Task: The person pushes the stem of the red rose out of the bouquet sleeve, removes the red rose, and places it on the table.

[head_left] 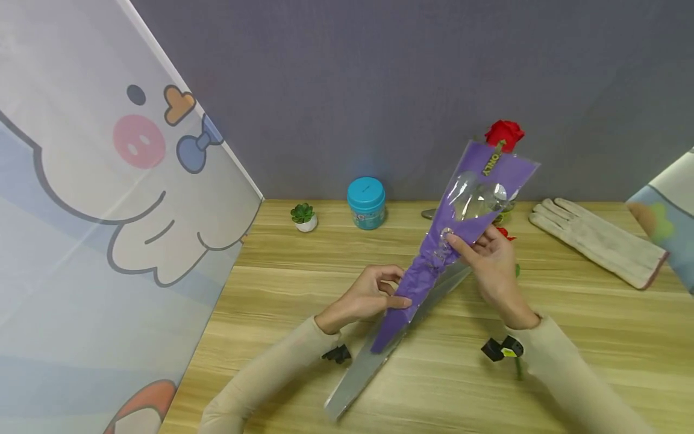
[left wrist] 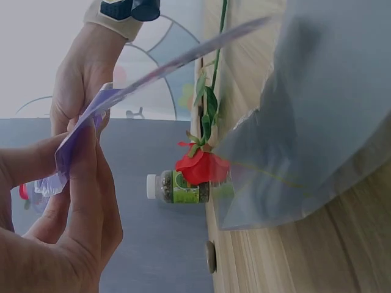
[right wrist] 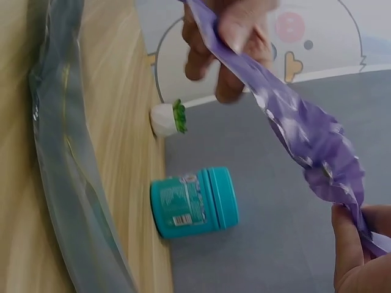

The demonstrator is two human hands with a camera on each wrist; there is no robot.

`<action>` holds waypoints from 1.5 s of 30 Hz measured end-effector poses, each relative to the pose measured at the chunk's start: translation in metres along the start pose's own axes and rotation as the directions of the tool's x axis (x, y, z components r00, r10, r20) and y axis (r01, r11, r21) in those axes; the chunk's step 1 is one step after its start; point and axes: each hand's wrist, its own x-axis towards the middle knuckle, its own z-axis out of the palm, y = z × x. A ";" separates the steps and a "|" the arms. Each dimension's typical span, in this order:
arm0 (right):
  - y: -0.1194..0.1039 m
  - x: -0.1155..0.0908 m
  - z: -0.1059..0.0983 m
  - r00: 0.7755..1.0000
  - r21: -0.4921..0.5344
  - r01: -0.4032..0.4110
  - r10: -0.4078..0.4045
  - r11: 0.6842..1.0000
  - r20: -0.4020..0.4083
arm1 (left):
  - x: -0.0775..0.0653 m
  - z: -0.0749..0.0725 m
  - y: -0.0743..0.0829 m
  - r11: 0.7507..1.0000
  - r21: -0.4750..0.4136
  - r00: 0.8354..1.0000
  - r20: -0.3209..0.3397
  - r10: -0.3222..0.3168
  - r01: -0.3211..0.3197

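A purple flower sleeve (head_left: 416,278) with a clear window slants up to the right, and a red rose (head_left: 504,134) sticks out of its wide top. My left hand (head_left: 374,292) pinches the narrow lower part between thumb and fingers. Higher up, just below the window, my right hand (head_left: 494,262) pinches the sleeve with its thumb on the front. Between the hands the purple sleeve (right wrist: 299,131) is crumpled. Beneath it a long greyish clear plastic sleeve (head_left: 355,375) lies on the table. A second red rose (left wrist: 198,166) lies beside that plastic, its stem (left wrist: 220,49) green.
A blue lidded jar (head_left: 366,204) and a small potted succulent (head_left: 304,217) stand near the back wall. At the back right lies a pale work glove (head_left: 596,241). A white-capped bottle (left wrist: 177,187) stands behind the second rose. A patterned cloth (head_left: 135,211) hangs at left.
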 end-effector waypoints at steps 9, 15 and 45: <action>0.010 -0.009 0.010 0.999 -0.049 0.005 -0.003 0.999 0.040 | 0.001 0.002 -0.001 0.996 -0.085 1.000 -0.014 0.003 -0.004; 0.013 -0.012 0.014 0.999 -0.085 0.008 -0.005 0.996 0.043 | 0.002 0.001 -0.002 0.996 -0.083 1.000 -0.025 0.019 -0.021; 0.016 -0.021 0.016 0.996 -0.168 -0.041 0.053 0.985 0.070 | 0.003 0.006 -0.005 0.988 -0.143 0.998 -0.035 0.050 -0.054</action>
